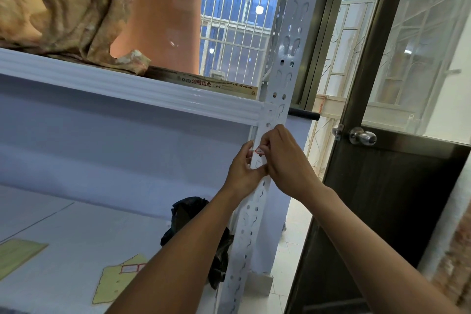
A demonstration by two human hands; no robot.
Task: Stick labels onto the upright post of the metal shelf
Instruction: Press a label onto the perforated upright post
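Both hands, the left hand (242, 171) and right hand (285, 160), pinch a small label (259, 151) against the post (280, 79); it looks thin, light and bendy, so hold its edges.

Both forearms are bare right up to the bottom edge of the view, with no sleeve or cuff showing on either one. The left hand (243, 168) has no glove, ring or wrist strap, and the right hand (286, 160) is just as plain. Fingernails on the left hand look short and unpainted; those on the right are hidden.
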